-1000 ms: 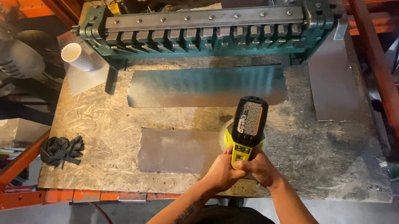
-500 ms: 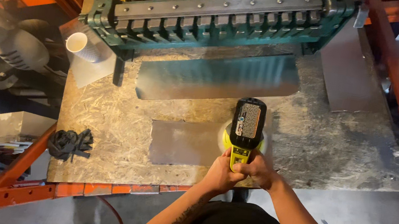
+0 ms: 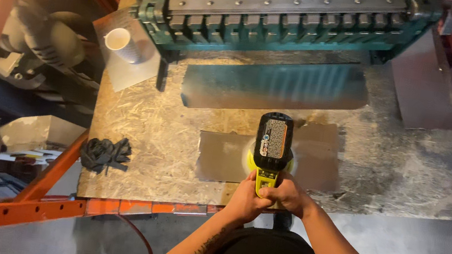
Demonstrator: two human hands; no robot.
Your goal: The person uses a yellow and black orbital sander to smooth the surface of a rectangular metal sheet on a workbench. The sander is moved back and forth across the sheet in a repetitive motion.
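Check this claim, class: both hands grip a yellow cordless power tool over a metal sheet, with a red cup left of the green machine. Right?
Wrong on one point: the head view shows the cup is white, not red. Both hands, left hand and right hand, do grip the yellow cordless power tool over the metal sheet.

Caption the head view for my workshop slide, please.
Both hands press a yellow cordless sander onto a metal sheet.

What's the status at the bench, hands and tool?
Left hand and right hand both gripping the yellow power tool. Tool head down on the metal sheet. Black gloves lie off to the left, apart.
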